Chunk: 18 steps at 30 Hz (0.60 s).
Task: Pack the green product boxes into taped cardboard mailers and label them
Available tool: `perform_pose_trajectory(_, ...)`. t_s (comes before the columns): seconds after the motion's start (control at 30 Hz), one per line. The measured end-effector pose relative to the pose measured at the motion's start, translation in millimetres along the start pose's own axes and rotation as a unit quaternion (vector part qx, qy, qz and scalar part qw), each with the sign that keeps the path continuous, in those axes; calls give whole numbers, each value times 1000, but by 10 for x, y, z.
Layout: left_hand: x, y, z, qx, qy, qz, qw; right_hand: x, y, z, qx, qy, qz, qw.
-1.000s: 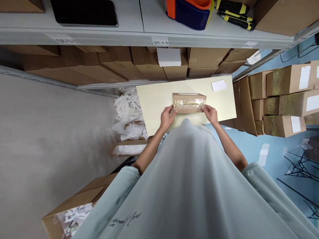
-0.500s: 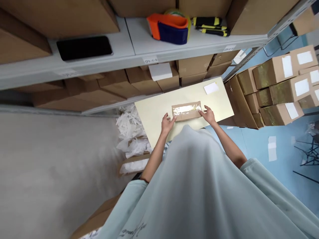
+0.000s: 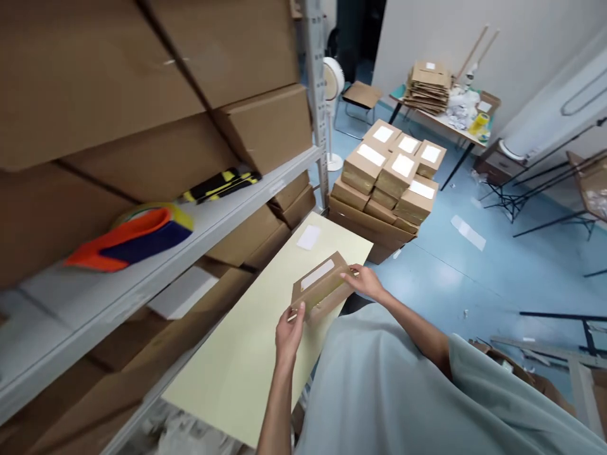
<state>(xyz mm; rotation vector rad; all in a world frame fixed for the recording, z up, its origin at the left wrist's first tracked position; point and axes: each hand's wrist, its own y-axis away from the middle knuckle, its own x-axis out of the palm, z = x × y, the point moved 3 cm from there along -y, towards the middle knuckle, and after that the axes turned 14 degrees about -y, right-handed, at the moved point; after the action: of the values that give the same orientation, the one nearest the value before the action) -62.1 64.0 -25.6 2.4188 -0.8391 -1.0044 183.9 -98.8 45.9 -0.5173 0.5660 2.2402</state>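
Between my two hands is a small cardboard box [image 3: 327,284], long and narrow, with a white label on its top and shiny clear tape along the side facing me. My left hand [image 3: 290,328] grips its near left end, thumb on top. At the other end, my right hand [image 3: 363,280] holds the box with thumb and fingers. The box is tilted over the pale yellow tabletop [image 3: 227,354]; whether its underside touches the top I cannot tell. A white paper slip [image 3: 309,237] lies on the tabletop beyond the box.
To the left, a metal shelf [image 3: 227,221] carries cardboard boxes, an orange and blue tape dispenser [image 3: 137,240] and black-yellow cutters [image 3: 220,184]. Past the table's far end stands a large carton [image 3: 365,227] stacked with labelled boxes [image 3: 367,163]. A white fan [image 3: 333,79] stands behind.
The view has swung right toward the stacked boxes. Both hands have taken hold of the box and turned it, so its white label now faces up and the taped side faces me.
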Motion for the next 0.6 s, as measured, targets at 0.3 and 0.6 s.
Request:
perform_pose_trajectory(0.3,1254,440,-1812,203,22,231,951,-2185,355,-402,107,-31,-293,949)
perform_pose_trajectory(0.6,2694,601,-3701,294,29,234,926,-4282,-752,-787,50,-20,-379,924)
